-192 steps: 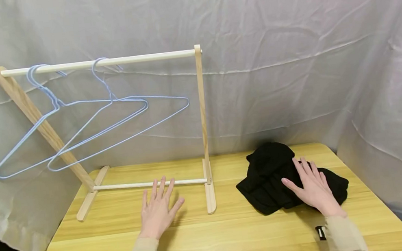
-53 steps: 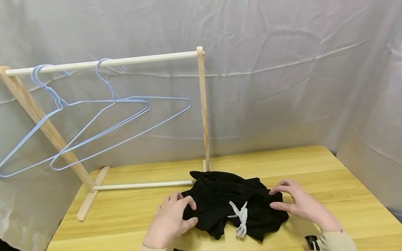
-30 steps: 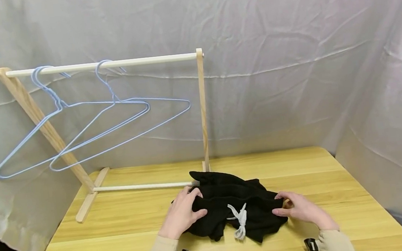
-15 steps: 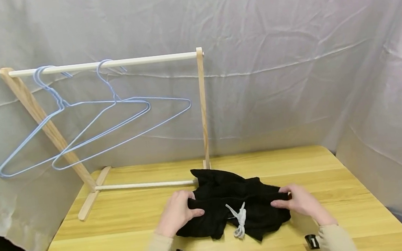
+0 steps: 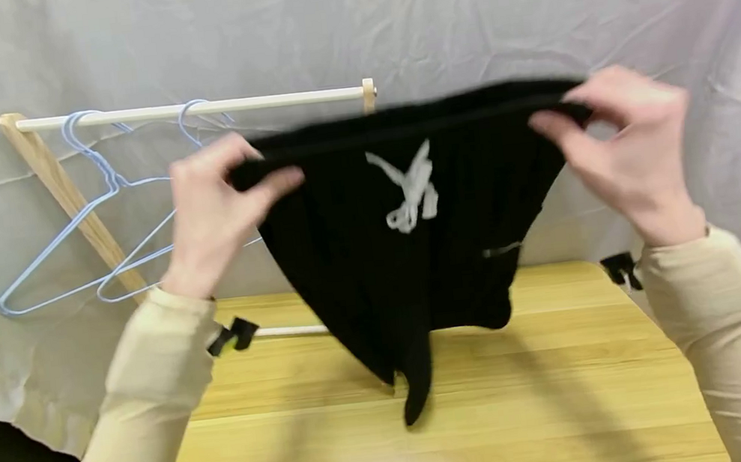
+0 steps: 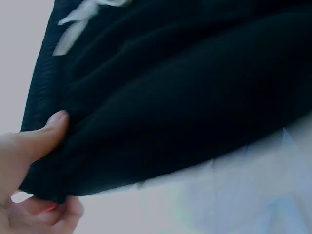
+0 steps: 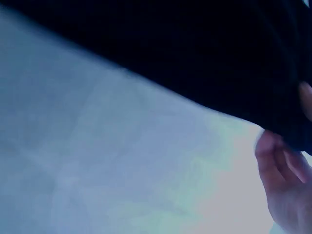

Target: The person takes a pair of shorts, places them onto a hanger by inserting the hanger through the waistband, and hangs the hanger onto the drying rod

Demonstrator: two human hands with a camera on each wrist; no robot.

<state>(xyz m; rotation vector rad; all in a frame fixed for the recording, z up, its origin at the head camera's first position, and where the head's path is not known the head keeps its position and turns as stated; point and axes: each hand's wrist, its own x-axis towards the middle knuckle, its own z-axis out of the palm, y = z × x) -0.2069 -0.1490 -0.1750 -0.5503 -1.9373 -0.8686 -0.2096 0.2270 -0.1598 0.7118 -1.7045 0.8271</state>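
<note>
Black shorts [image 5: 358,240] with a white drawstring [image 5: 412,189] tied at the front hang in the air above the table, legs downward. At the left end of the waistband my left hand [image 5: 211,202] pinches the cloth between thumb and fingers. My right hand [image 5: 632,143] pinches the opposite end, held slightly higher. The left wrist view shows the left thumb [image 6: 48,134] lying over the ribbed waistband. In the right wrist view the fingers [image 7: 275,161] sit behind the dark fabric. The lower legs of the shorts are blurred and partly folded.
Behind the shorts stands a wooden rack with a white top rail [image 5: 275,100]. Several light-blue wire hangers [image 5: 60,241] hang on its left part, partly covered by the left hand and the shorts. The wooden table [image 5: 485,415] lies below, with grey curtain [image 5: 457,18] around it.
The shorts, bunched on the table half a second ago, are now lifted and spread by the waistband. Both hands have risen and moved apart. Earlier, the cloth lay crumpled at the right.
</note>
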